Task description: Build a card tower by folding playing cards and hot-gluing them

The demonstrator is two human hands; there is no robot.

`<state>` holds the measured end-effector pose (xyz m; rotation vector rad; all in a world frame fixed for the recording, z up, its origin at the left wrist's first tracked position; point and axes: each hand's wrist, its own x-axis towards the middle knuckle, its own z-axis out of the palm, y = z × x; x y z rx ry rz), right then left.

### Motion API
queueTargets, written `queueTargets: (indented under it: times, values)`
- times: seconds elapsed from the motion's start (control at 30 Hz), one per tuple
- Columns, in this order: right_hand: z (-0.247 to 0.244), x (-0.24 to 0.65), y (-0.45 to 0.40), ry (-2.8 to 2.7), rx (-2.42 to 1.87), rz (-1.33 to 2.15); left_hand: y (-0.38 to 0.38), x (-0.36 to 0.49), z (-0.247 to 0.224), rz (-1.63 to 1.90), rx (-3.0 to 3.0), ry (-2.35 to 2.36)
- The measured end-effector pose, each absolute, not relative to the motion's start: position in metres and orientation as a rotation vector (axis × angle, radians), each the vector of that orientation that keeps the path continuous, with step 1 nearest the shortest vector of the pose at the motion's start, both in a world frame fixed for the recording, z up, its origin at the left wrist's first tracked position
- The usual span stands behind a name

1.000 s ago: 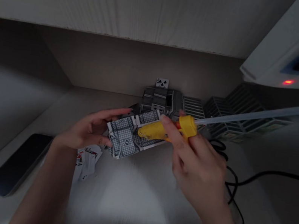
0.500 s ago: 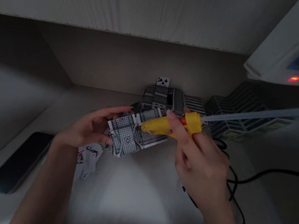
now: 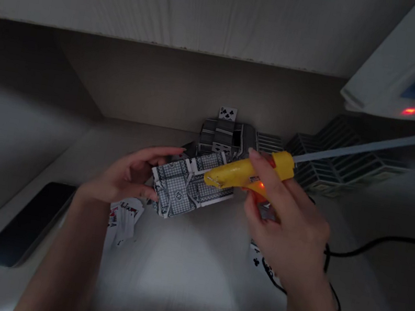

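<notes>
My left hand [image 3: 127, 174] grips the left end of a box-like model made of playing cards [image 3: 178, 192], its patterned card backs facing up. Between thumb and fingers the model is tilted, its right end higher in the picture. In my right hand [image 3: 286, 222] is a yellow hot glue gun [image 3: 244, 174], a small orange light glowing on its body. A long translucent glue stick [image 3: 371, 147] runs out of its rear end. The nozzle points left over the right half of the model; whether it touches the cards I cannot tell.
Behind stands another card model [image 3: 219, 135] with a club card on top. Stacked folded cards [image 3: 344, 157] are at the back right. Loose cards [image 3: 122, 223] lie by my left wrist, a dark phone [image 3: 27, 223] farther left. A black cable [image 3: 384, 239] runs right; a white device [image 3: 401, 66] hangs above.
The glue gun in my right hand has moved a little right and turned, bringing its orange light into view. My left hand and the card model have hardly shifted.
</notes>
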<state>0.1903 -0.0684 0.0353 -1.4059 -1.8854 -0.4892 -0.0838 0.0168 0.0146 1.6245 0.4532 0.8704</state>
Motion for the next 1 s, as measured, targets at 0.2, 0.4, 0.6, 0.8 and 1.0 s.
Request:
queueTargets:
  times: [0.2,0.4,0.6,0.8,1.0]
  values:
    - [0.0357,0.1865,-0.0672,-1.946,-1.377,-0.37,0.0174,-0.085,0.0132,0.861,1.607,0.436]
    - [0.0334,0.187,-0.0661,-2.007,-1.377,-0.335,0.0167,-0.087,0.0125,0.838,1.603,0.465]
    - [0.0329,0.1901,-0.0672,-2.075,-1.437,-0.288,0.0171,-0.0844,0.015,0.848,1.623,0.457]
    - [0.0353,0.193,-0.0685,-2.129,-1.45,-0.296,0.0158,-0.0824,0.0174,0.862,1.638,0.466]
    - [0.0369,0.1945,-0.069,-2.157,-1.45,-0.28,0.0175,-0.0832,0.0166,0.863,1.654,0.462]
